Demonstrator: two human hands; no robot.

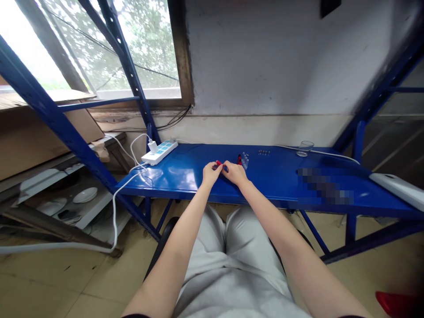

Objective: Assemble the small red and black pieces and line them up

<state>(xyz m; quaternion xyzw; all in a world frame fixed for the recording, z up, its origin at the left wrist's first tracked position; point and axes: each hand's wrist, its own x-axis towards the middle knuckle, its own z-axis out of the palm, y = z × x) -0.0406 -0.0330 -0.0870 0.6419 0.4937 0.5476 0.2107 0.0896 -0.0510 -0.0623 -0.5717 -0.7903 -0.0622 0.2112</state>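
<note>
My left hand (210,173) and my right hand (236,172) meet just over the front part of the blue table (175,176). Between their fingertips is a small red piece (219,163), pinched from both sides. Its kind is too small to tell, and the fingers cover most of it. Close behind my right hand stand several small clear containers (245,160), with a small red and black object (239,158) beside them. Further back, several tiny metallic pieces (264,152) lie in a row.
At the table's left back lies a white power strip (159,152) with a plug and white cables. A clear glass (304,149) stands at the back right. A blurred-out patch (323,185) and a white object (399,187) are further right. Blue posts frame both table ends.
</note>
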